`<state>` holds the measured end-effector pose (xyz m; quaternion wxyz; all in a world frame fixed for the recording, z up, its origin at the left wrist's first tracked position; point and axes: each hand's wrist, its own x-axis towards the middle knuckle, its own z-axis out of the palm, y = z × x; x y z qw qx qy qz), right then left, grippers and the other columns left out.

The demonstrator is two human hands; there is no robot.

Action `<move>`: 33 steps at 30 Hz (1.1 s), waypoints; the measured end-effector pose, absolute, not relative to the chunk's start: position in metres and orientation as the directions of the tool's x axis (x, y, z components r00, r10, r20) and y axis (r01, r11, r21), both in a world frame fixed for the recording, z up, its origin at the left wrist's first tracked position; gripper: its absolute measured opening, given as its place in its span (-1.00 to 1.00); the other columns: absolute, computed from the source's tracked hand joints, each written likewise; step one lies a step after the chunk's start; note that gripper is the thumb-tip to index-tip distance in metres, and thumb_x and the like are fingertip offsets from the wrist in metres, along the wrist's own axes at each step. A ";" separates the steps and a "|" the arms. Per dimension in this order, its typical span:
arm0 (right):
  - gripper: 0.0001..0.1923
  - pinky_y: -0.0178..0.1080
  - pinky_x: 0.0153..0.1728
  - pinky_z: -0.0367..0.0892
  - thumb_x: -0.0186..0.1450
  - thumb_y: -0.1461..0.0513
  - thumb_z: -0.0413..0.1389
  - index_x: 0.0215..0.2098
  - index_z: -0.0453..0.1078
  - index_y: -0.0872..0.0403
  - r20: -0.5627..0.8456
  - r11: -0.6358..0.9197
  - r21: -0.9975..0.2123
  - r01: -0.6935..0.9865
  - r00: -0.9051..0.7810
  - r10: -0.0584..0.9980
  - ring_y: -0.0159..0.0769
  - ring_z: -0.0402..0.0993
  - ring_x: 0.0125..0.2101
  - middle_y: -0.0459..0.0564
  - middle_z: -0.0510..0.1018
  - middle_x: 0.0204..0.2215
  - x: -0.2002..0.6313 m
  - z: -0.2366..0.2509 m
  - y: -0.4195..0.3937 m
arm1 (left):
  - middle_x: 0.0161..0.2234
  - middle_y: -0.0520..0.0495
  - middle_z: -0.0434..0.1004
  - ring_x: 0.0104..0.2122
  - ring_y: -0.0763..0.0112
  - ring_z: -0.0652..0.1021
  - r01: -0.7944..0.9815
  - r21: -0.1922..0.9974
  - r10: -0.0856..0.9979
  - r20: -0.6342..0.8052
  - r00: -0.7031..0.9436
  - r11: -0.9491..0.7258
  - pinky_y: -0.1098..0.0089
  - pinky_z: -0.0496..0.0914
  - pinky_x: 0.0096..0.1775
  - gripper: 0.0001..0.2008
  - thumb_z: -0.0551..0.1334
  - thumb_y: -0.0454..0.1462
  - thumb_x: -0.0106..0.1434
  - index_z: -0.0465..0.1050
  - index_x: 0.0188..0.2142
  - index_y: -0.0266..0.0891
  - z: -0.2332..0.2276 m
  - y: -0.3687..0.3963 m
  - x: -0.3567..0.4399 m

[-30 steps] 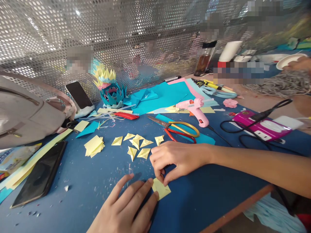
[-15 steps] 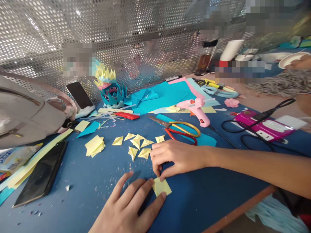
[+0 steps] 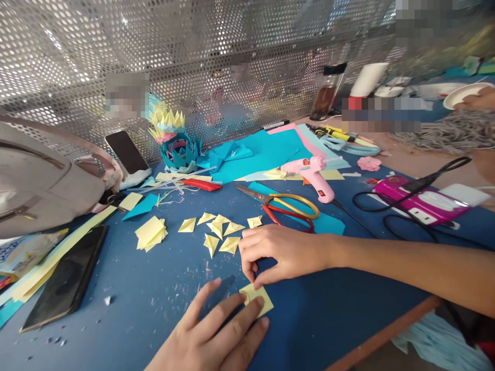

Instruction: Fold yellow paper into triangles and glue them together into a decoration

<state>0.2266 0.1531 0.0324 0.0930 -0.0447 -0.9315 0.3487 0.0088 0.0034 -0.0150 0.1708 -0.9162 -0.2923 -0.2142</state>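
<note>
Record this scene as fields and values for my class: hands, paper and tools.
Left hand: spread, touching a yellow square
Right hand: thumb at the square's far edge; exact grip unclear
Folded pieces: yellow, loosely grouped beyond the left hand
Stack: flat yellow squares, left of the folded pieces
Scissors: gold and red handles
Glue gun: pink, beyond the scissors
Cutter: red

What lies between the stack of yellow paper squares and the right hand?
In the head view, several folded yellow papers lie spread between the stack and the right hand.
</note>
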 end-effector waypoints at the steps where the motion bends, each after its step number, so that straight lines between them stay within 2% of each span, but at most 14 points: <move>1: -0.83 -0.32 -0.22 0.20 0.39 0.17 0.21 -0.32 0.47 0.10 0.142 0.754 -0.657 0.018 -0.979 0.146 -0.38 0.35 -0.31 -0.12 0.48 -0.39 0.227 0.032 0.153 | 0.25 0.11 0.42 0.22 0.35 0.39 0.608 -0.193 0.459 0.494 0.738 -0.770 -0.01 -0.17 0.41 -0.63 -0.05 -0.26 0.56 0.49 0.13 -0.05 -0.015 0.003 0.009; 7: -0.85 -0.33 -0.22 0.20 0.37 0.19 0.23 -0.32 0.47 0.11 0.139 0.758 -0.652 0.016 -0.980 0.140 -0.39 0.35 -0.30 -0.12 0.48 -0.38 0.227 0.031 0.154 | 0.22 0.05 0.46 0.25 0.35 0.37 0.607 -0.211 0.445 0.506 0.739 -0.767 0.00 -0.16 0.41 -0.65 0.00 -0.30 0.54 0.50 0.12 -0.10 -0.015 0.003 0.010; 13: -0.85 -0.31 -0.22 0.20 0.38 0.19 0.22 -0.33 0.46 0.10 0.123 0.754 -0.657 0.024 -0.983 0.138 -0.38 0.36 -0.30 -0.12 0.49 -0.38 0.227 0.032 0.154 | 0.33 0.13 0.27 0.34 0.34 0.24 0.613 -0.226 0.436 0.524 0.731 -0.757 0.02 -0.14 0.43 -0.68 0.05 -0.32 0.51 0.51 0.10 -0.13 -0.017 0.003 0.012; 16: -0.83 -0.31 -0.23 0.21 0.38 0.18 0.21 -0.33 0.46 0.09 0.126 0.756 -0.654 0.022 -0.982 0.138 -0.38 0.36 -0.30 -0.12 0.49 -0.38 0.227 0.033 0.154 | 0.31 0.09 0.32 0.35 0.33 0.24 0.581 -0.249 0.419 0.486 0.767 -0.775 0.00 -0.18 0.42 -0.67 0.02 -0.32 0.52 0.52 0.10 -0.14 -0.016 0.003 0.010; 21: -0.84 -0.31 -0.22 0.21 0.39 0.18 0.20 -0.32 0.47 0.10 0.121 0.763 -0.646 0.027 -0.983 0.137 -0.37 0.37 -0.29 -0.11 0.49 -0.38 0.227 0.033 0.153 | 0.22 0.10 0.45 0.31 0.34 0.31 0.591 -0.214 0.434 0.498 0.751 -0.778 -0.05 -0.16 0.41 -0.68 0.03 -0.23 0.54 0.50 0.11 0.00 -0.015 0.002 0.010; 26: -0.86 -0.33 -0.22 0.21 0.37 0.20 0.23 -0.31 0.47 0.11 0.133 0.770 -0.638 0.016 -0.983 0.130 -0.39 0.36 -0.29 -0.13 0.48 -0.38 0.227 0.031 0.154 | 0.25 0.09 0.42 0.34 0.28 0.25 0.593 -0.251 0.410 0.520 0.749 -0.765 -0.02 -0.16 0.42 -0.72 0.10 -0.31 0.50 0.57 0.02 -0.11 -0.013 0.003 0.013; 33: -0.87 -0.32 -0.21 0.22 0.37 0.22 0.22 -0.32 0.45 0.11 0.156 0.781 -0.624 -0.006 -0.981 0.118 -0.38 0.34 -0.31 -0.13 0.49 -0.38 0.227 0.031 0.153 | 0.17 0.17 0.51 0.32 0.43 0.25 0.629 -0.218 0.431 0.562 0.706 -0.746 0.13 -0.15 0.43 -0.64 0.00 -0.36 0.52 0.59 -0.02 -0.15 -0.005 0.003 0.016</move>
